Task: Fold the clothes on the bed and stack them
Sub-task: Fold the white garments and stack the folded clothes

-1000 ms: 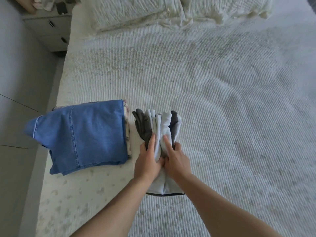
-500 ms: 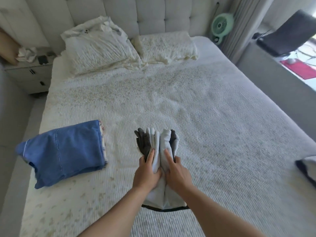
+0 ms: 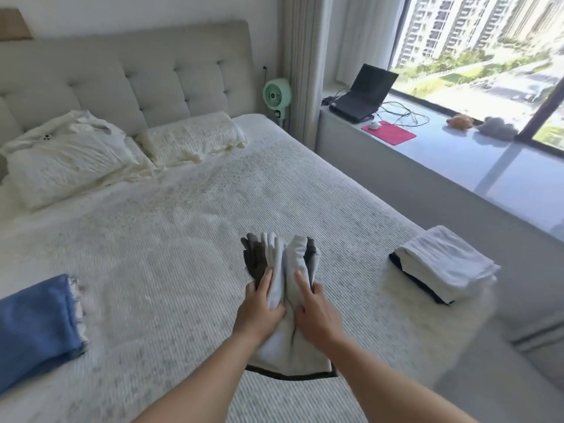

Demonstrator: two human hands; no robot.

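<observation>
**Bunched garment gripped in both hands, mid-bed**

Gathered lengthwise into pleats: a white and dark grey garment (image 3: 285, 300), near the middle of the bed (image 3: 183, 239), close to its near edge. Fanned out at the far end, dark folds on either side of white ones; dark hem at the near end. Gripped at the waist of the bundle by the left hand (image 3: 259, 312) and the right hand (image 3: 317, 315), side by side, fingers curled into the cloth, each forefinger lying straight along the pleats.

Well to the left, at the bed's edge: folded blue denim (image 3: 36, 328) atop a patterned piece, blurred. Well to the right, near the other edge: a folded white stack (image 3: 445, 261) over something dark.

Farther off, two pillows (image 3: 189, 135) against the tufted headboard (image 3: 152, 74). Beside the bed, a green fan (image 3: 276, 94). On the window ledge, a laptop (image 3: 363, 93) and a red mat (image 3: 389, 132).
</observation>
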